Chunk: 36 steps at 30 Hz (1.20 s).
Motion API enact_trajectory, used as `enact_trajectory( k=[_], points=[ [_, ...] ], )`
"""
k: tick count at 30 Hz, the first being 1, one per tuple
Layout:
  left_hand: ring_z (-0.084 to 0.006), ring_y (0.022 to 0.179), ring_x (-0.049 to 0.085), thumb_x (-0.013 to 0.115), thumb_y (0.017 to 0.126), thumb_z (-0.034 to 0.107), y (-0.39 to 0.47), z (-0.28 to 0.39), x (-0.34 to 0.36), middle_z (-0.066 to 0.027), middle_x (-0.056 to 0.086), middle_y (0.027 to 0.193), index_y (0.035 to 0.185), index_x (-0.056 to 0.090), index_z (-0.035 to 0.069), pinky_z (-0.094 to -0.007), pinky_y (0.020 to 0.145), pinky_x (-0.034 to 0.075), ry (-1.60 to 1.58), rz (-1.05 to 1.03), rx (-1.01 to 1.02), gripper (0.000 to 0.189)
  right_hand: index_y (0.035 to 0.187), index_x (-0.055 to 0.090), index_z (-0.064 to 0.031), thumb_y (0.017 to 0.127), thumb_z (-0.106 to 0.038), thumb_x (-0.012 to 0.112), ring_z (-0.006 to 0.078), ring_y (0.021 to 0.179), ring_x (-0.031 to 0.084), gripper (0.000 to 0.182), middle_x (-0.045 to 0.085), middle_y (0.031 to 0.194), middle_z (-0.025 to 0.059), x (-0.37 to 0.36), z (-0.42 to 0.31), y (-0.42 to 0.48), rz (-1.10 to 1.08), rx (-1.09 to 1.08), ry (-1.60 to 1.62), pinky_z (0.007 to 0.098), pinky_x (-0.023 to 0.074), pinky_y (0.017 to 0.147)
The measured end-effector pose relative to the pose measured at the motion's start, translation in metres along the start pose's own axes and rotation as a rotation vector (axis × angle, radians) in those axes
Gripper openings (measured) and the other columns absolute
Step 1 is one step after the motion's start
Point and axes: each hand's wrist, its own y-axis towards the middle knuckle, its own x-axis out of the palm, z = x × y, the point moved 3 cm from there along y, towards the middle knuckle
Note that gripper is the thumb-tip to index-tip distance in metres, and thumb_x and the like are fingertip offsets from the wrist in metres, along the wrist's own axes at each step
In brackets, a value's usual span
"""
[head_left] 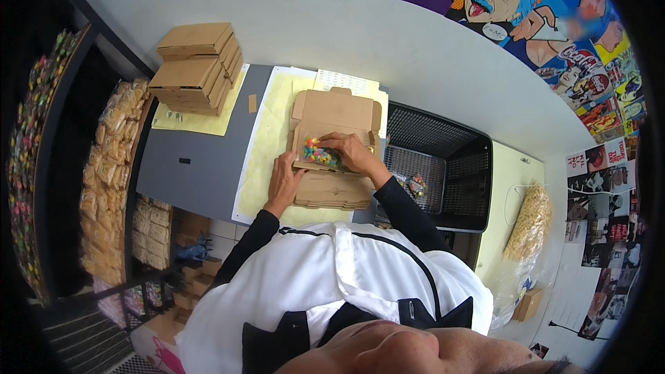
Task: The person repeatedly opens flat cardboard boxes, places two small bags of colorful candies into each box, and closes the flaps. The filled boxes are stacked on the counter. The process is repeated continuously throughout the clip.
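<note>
An opened cardboard box (337, 109) lies before me on a stack of flat cardboard boxes (332, 189), its lid raised toward the wall. Inside it is a clear bag of multicoloured sweets (318, 152). My right hand (350, 149) reaches into the box, its fingers bent over the bag; whether they grip it is hard to see. My left hand (283, 174) rests at the box's near left corner, with the thumb along the front edge. Part of the box's right side is hidden by my right hand.
Closed cardboard boxes (195, 70) are piled at the table's back left. A black plastic crate (441, 208) with a few small bags of sweets (416, 185) stands right of the table. Sheets of small labels (345, 81) lie behind the box. Shelves of bagged goods (111, 166) stand left.
</note>
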Motion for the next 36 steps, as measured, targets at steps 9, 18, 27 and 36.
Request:
enact_trajectory(
  k=[9, 18, 27, 36],
  points=[
    [-0.0398, 0.12, 0.046, 0.07, 0.084, 0.007, 0.003, 0.004, -0.002, -0.0201, 0.05, 0.131, 0.143, 0.037, 0.005, -0.047, 0.102, 0.04, -0.038, -0.042, -0.029, 0.068, 0.134, 0.059, -0.0185, 0.09, -0.013, 0.06, 0.0285, 0.128, 0.05, 0.044, 0.054, 0.141, 0.0071, 0.014, -0.023, -0.006, -0.127, 0.045, -0.172, 0.0474, 0.0366, 0.107],
    [-0.0402, 0.127, 0.043, 0.072, 0.083, 0.011, -0.006, -0.009, -0.003, -0.0215, 0.047, 0.138, 0.145, 0.034, 0.003, -0.0455, 0.107, 0.037, -0.075, -0.042, -0.078, 0.073, 0.115, 0.063, -0.0033, 0.084, -0.009, 0.068, 0.0374, 0.104, 0.057, 0.032, 0.061, 0.111, 0.0178, -0.034, 0.003, -0.033, 0.479, 0.264, -0.335, 0.043, 0.0461, 0.09],
    [-0.0393, 0.138, 0.035, 0.084, 0.071, 0.019, 0.015, -0.023, -0.002, -0.0255, 0.037, 0.149, 0.152, 0.021, 0.0, -0.0439, 0.114, 0.031, -0.194, -0.134, -0.065, 0.104, 0.118, 0.064, 0.0013, 0.093, -0.019, 0.063, 0.036, 0.105, 0.061, 0.032, 0.061, 0.112, 0.0237, -0.018, 0.055, -0.081, 0.319, 0.59, -0.086, 0.0432, 0.0468, 0.093],
    [-0.0332, 0.144, 0.029, 0.089, 0.055, 0.02, 0.049, -0.027, 0.003, -0.0238, 0.024, 0.155, 0.151, 0.019, -0.001, -0.0368, 0.118, 0.029, -0.137, -0.364, 0.05, 0.121, 0.125, 0.054, 0.0077, 0.096, -0.019, 0.063, 0.0253, 0.107, 0.061, 0.041, 0.06, 0.12, 0.0204, -0.022, 0.067, -0.08, 0.263, 0.673, 0.249, 0.0355, 0.0496, 0.09]
  ],
)
